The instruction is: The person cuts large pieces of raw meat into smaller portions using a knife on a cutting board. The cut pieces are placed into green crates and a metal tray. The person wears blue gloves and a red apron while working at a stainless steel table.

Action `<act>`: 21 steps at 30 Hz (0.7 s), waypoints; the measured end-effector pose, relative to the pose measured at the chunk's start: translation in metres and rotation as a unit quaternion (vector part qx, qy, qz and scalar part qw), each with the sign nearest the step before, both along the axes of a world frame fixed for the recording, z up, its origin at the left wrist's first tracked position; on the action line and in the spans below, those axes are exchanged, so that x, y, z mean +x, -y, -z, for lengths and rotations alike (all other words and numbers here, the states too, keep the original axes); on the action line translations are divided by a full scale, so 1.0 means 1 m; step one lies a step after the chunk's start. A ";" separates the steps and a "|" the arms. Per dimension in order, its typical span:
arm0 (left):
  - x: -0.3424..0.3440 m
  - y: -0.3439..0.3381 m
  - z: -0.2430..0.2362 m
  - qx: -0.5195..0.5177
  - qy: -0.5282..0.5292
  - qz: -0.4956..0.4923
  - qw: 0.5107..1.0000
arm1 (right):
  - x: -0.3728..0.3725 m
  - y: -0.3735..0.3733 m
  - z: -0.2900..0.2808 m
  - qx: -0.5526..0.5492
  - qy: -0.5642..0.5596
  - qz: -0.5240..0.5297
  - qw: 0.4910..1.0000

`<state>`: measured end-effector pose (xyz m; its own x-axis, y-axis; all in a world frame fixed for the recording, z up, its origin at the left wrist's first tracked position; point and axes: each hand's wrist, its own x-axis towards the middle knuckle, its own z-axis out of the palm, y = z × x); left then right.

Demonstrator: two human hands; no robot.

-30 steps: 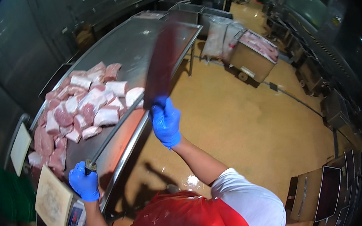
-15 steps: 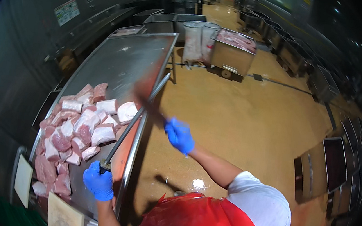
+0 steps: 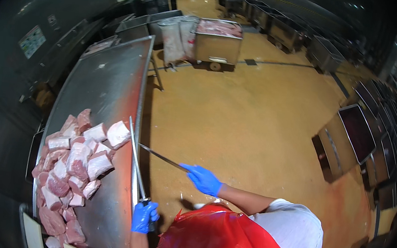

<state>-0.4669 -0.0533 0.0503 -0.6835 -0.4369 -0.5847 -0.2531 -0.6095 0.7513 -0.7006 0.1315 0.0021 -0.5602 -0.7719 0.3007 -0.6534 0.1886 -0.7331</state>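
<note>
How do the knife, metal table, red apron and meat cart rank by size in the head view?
As they look, largest to smallest:
1. Metal table
2. Red apron, partly cut off below
3. Meat cart
4. Knife, a thin strip

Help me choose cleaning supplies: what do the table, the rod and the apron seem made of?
Table: likely a metal such as stainless steel, satin grey with a brighter rim.
Rod: apparently smooth metal, given its pale glint.
Apron: probably plastic or coated fabric, glossy red with shiny creases.
</note>
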 end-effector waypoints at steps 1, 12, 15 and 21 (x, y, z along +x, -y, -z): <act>-0.015 -0.014 -0.001 0.011 -0.026 0.040 0.999 | 0.008 0.018 -0.029 -0.056 -0.002 -0.050 0.997; -0.049 -0.031 -0.045 -0.170 0.050 0.217 0.960 | -0.085 -0.032 0.008 -0.213 0.155 0.294 0.919; -0.057 -0.035 -0.033 -0.144 0.060 0.231 0.960 | -0.032 -0.020 -0.017 -0.188 -0.046 0.140 0.971; -0.069 -0.055 -0.077 -0.174 0.044 0.288 0.941 | -0.045 -0.035 0.016 -0.018 -0.043 0.111 0.993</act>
<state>-0.5361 0.0014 0.1269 -0.8215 -0.1837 -0.5399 -0.5361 -0.0738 0.8409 -0.7459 0.1663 -0.0135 -0.6869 -0.6198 0.3795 -0.6588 0.3105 -0.6852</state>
